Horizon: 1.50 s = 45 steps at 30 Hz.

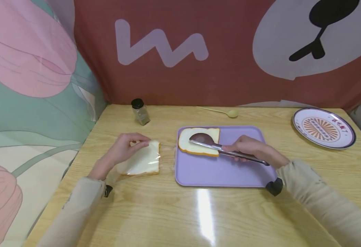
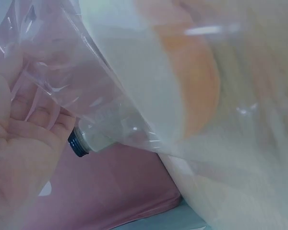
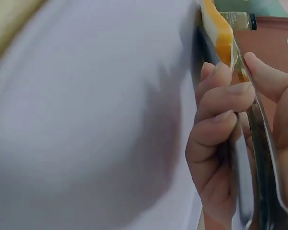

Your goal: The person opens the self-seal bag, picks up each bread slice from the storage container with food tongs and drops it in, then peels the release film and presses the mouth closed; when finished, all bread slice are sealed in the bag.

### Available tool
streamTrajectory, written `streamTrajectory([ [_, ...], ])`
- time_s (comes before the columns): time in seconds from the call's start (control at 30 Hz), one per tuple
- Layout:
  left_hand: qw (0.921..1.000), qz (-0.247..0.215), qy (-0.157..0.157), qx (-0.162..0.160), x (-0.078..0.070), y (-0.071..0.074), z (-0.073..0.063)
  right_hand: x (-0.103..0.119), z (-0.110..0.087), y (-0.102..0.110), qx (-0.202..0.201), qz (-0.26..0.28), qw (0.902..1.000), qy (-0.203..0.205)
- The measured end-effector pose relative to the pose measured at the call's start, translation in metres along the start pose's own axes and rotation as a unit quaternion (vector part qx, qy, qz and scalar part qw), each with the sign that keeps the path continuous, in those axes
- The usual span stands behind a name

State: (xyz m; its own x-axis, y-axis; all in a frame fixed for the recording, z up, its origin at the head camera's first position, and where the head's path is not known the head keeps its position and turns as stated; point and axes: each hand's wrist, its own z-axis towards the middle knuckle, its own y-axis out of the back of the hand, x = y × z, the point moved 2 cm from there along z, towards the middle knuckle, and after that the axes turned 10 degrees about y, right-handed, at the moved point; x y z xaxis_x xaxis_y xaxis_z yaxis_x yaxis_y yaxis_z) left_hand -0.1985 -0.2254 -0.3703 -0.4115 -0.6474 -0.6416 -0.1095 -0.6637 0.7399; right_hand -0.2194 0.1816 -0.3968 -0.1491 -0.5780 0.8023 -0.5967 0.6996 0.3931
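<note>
Tongs (image 1: 251, 157), long axis roughly left-to-right, tips leftward at bread (image 1: 195, 148)

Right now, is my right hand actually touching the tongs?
Touching. The right wrist view shows the right hand with its fingers curled around the tongs.

A brick-red cloth (image 1: 229, 82) with a lilac zigzag (image 1: 158, 37) and a pale cartoon muzzle (image 1: 276, 44) hung behind the wood-grained table (image 1: 149, 219), a pink-flowered green cloth (image 1: 29, 113) draped the left side, and a bright light streak (image 1: 205, 216) gleamed on the wood.
</note>
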Motion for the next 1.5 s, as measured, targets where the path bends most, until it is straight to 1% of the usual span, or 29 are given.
streamTrajectory([
  [0.17,0.9998,0.008,0.011,0.011,-0.001,0.003,0.001,-0.004,-0.001,-0.003,-0.013,0.0,0.9997,0.022],
  [0.37,0.9996,0.019,0.017,0.016,-0.002,0.005,0.003,-0.009,-0.004,-0.005,-0.014,-0.002,0.9985,0.053],
  [0.5,0.9996,0.013,0.021,0.014,-0.002,0.006,0.004,-0.012,-0.011,-0.002,-0.016,0.006,0.9981,0.059],
  [0.67,0.999,0.002,0.043,0.012,-0.001,0.008,0.002,-0.01,-0.02,0.0,-0.01,0.013,0.9972,0.073],
  [0.8,0.9978,0.002,0.064,0.016,0.0,0.009,0.001,-0.007,-0.024,-0.003,0.007,0.033,0.9958,0.086],
  [0.93,0.9972,-0.003,0.074,0.016,0.001,0.011,-0.001,-0.004,-0.025,-0.012,0.028,0.047,0.9943,0.091],
  [1.07,0.9976,-0.001,0.068,0.009,0.001,0.011,-0.001,-0.002,-0.024,-0.02,0.038,0.047,0.9937,0.094],
  [1.2,0.9981,-0.003,0.06,0.009,0.0,0.009,-0.001,-0.002,-0.024,-0.026,0.049,0.047,0.993,0.097],
  [1.33,0.9984,0.001,0.056,0.003,-0.002,0.009,-0.001,-0.002,-0.027,-0.029,0.065,0.052,0.9914,0.101],
  [1.5,0.9985,0.0,0.054,-0.009,-0.002,0.01,-0.002,0.0,-0.031,-0.031,0.095,0.048,0.9876,0.115],
])
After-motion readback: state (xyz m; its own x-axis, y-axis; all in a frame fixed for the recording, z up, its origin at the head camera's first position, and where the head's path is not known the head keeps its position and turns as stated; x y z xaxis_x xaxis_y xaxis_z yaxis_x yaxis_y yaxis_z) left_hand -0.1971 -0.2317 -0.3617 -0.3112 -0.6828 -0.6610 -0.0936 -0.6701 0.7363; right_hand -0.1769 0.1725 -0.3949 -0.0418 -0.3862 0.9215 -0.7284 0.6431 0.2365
